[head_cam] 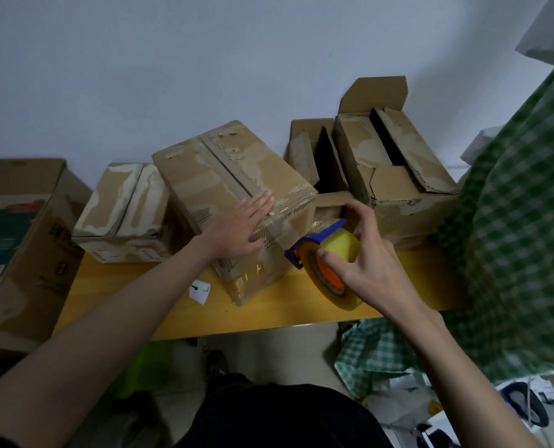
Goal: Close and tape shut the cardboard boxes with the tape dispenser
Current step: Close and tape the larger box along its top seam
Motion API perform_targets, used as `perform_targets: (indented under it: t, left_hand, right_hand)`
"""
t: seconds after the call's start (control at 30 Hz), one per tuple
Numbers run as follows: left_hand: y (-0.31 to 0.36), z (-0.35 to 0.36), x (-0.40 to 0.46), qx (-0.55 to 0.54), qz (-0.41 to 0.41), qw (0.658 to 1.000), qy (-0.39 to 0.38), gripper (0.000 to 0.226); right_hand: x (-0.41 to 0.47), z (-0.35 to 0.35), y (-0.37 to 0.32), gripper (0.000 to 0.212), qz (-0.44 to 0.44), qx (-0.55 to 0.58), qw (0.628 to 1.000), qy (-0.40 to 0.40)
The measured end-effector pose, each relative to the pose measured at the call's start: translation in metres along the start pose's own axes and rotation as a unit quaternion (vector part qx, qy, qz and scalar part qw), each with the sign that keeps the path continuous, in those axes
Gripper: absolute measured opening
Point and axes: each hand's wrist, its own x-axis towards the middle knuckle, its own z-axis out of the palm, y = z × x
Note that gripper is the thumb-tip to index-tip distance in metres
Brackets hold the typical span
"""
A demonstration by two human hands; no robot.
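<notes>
Her left hand (237, 229) lies flat, fingers straight, on the closed, worn brown cardboard box (237, 202) on the yellow wooden table (269, 315). Right hand (363, 263) grips the blue-and-orange tape dispenser (321, 253) beside the box's near corner. Box printing is unreadable.

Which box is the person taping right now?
Look along the yellow table by the white wall. Of its four cardboard boxes, it is the middle box, tilted, its flaps closed. Only this one has the left hand pressing flat on it, and the tape dispenser at its corner.
</notes>
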Motion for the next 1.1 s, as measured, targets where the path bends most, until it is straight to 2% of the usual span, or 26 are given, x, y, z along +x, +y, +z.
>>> perform_targets:
  t: [0.07,0.17,0.23,0.4,0.53,0.73,0.9,1.0,1.1]
  left_hand:
    - [0.0,0.001,0.001,-0.003,-0.002,1.0,0.0,0.089]
    - [0.0,0.001,0.0,-0.011,-0.001,1.0,0.005,0.089]
    - [0.0,0.001,-0.001,-0.013,0.001,1.0,0.008,0.089]
    - [0.001,0.0,-0.002,-0.012,0.001,1.0,0.014,0.09]
    - [0.003,-0.003,-0.003,-0.016,0.001,1.0,0.007,0.093]
    - [0.005,-0.003,-0.003,-0.073,-0.012,0.997,0.019,0.072]
    - [0.004,-0.002,-0.006,-0.082,-0.016,0.996,0.017,0.065]
    - [0.003,-0.004,-0.002,-0.087,-0.019,0.996,0.023,0.065]
    - [0.006,-0.005,-0.002,-0.106,-0.025,0.994,0.019,0.062]
  right_hand:
    - [0.006,0.001,0.001,0.084,-0.034,-0.041,0.998,-0.021]
    - [0.016,0.001,0.001,0.057,-0.007,-0.113,0.991,-0.072]
    - [0.02,0.001,0.001,0.048,0.003,-0.135,0.987,-0.086]
    - [0.035,0.007,-0.012,0.049,-0.024,-0.19,0.978,-0.077]
    - [0.055,0.022,-0.022,0.042,-0.036,-0.208,0.974,-0.079]
    - [0.089,0.043,-0.036,0.032,-0.042,-0.219,0.97,-0.101]
    - [0.066,0.101,0.028,0.033,0.038,-0.289,0.921,-0.259]
    - [0.054,0.103,0.062,0.035,0.084,-0.256,0.935,-0.232]
    - [0.061,0.099,0.066,0.036,0.086,-0.222,0.949,-0.209]
